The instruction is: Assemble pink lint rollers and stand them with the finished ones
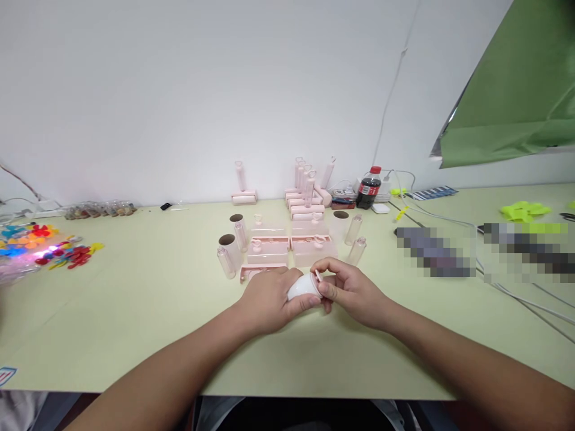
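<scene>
My left hand (266, 300) is closed around a white lint roller roll (302, 288), which lies tilted across its palm. At the roll's right end, my right hand (354, 293) pinches a small pink end piece (318, 276) with thumb and fingers, against the roll. Just beyond my left hand, a pink open part (245, 273) lies partly hidden by it. Two rows of clear pink covers (268, 256) with pink frames and ring-shaped pieces lie in front of my hands. Clear handle tubes (226, 263) stand at the left, and more handle tubes (357, 251) at the right.
Upright rolls with cardboard cores (227, 242) flank the covers. Several assembled pink lint rollers (309, 194) stand behind, near a cola bottle (369, 188). Colourful plastic pieces (40, 245) lie far left. White cables (507, 290) cross the right side, beside blurred dark objects (433, 251).
</scene>
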`<state>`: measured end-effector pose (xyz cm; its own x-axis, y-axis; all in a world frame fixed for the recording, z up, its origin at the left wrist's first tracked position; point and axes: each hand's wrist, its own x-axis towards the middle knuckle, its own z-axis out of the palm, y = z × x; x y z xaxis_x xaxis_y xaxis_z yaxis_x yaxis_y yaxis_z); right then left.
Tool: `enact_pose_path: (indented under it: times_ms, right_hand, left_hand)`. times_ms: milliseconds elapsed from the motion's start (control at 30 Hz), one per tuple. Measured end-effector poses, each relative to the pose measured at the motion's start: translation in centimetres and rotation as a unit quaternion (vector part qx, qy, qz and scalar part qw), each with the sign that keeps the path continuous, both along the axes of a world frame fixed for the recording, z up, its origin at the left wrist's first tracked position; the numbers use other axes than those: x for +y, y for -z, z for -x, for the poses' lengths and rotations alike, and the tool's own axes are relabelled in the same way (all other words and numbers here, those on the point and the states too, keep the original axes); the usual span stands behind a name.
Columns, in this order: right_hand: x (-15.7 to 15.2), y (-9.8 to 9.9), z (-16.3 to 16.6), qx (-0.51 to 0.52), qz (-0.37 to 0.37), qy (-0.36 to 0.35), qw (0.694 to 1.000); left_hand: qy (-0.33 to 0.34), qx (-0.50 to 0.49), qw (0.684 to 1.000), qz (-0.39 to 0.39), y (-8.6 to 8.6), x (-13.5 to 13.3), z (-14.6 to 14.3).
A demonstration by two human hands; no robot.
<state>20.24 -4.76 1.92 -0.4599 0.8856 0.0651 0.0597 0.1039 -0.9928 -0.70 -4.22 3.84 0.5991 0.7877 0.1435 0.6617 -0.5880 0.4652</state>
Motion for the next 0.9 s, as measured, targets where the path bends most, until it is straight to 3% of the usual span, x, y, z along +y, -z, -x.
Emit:
enact_pose_path:
  times_ms: [167, 500, 600, 700, 733, 800, 900]
  right_hand:
    - [-0.1, 0.1, -0.3, 0.01, -0.036, -0.011, 0.999]
    - [-0.4, -0.4, -0.2, -0.08, -0.117, 0.038, 0.989]
    - [0.0, -1.1, -1.2, -0.117, -0.227, 0.156, 0.954]
    - [1.0, -2.3, -3.3, -0.133, -0.318, 0.342, 0.874]
    - [1.5, -2.6, -4.1, -0.136, -0.319, 0.393, 0.852]
    - [2.6, -2.9, -5.7, -0.16, -0.284, 0.423, 0.846]
    - [4.1, -2.7, -7.3, -0.176, -0.182, 0.354, 0.9]
  left_hand:
    - [-0.002, -0.013, 1.0, 0.016, -0.1, 0.0, -0.1]
    - [-0.036, -0.056, 0.997, 0.041, 0.0, 0.0, -0.2]
    - [-0.055, -0.09, 0.992, 0.065, 0.3, 0.0, -0.3]
    - [-0.074, -0.155, 0.98, 0.099, 0.4, 0.0, -0.3]
    - [-0.081, -0.181, 0.974, 0.113, 0.4, 0.0, -0.2]
    - [-0.094, -0.231, 0.959, 0.133, 0.4, 0.1, -0.1]
    - [-0.109, -0.302, 0.934, 0.157, 0.6, 0.6, 0.1]
